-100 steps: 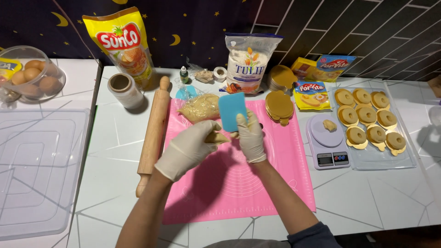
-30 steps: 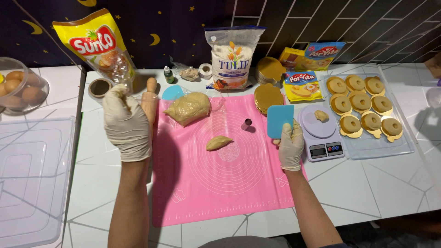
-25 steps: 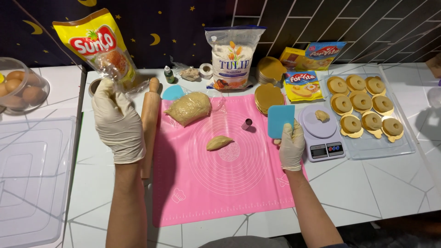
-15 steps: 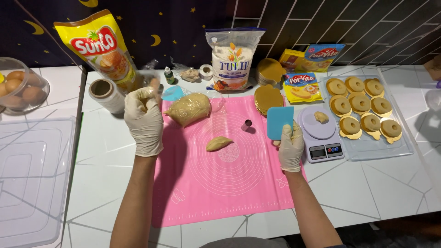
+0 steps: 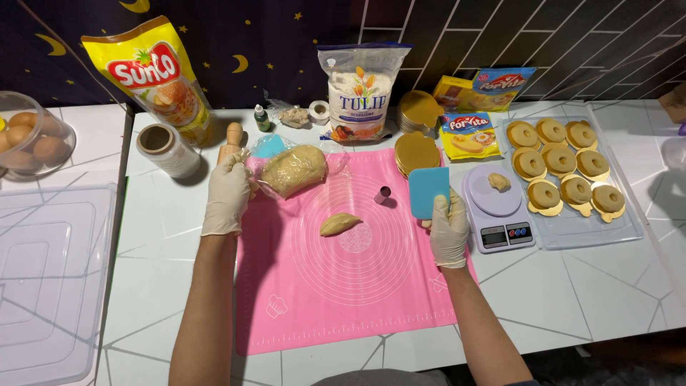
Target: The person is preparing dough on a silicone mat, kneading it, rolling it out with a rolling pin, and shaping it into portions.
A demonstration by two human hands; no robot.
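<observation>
The gloved left hand (image 5: 227, 194) is wrapped over the wooden rolling pin (image 5: 234, 136) at the left edge of the pink mat (image 5: 343, 300) — grip clamped around it, only the pin's knob showing above the fingers. The gloved right hand (image 5: 449, 229) pinches a blue scraper (image 5: 429, 191) upright at the mat's right edge, just beside the digital scale (image 5: 496, 207). A small dough piece (image 5: 339, 224) lies on the mat between the hands, and a larger dough lump (image 5: 293, 170) (partly in clear plastic) sits near the left hand on the white counter (image 5: 572, 286).
</observation>
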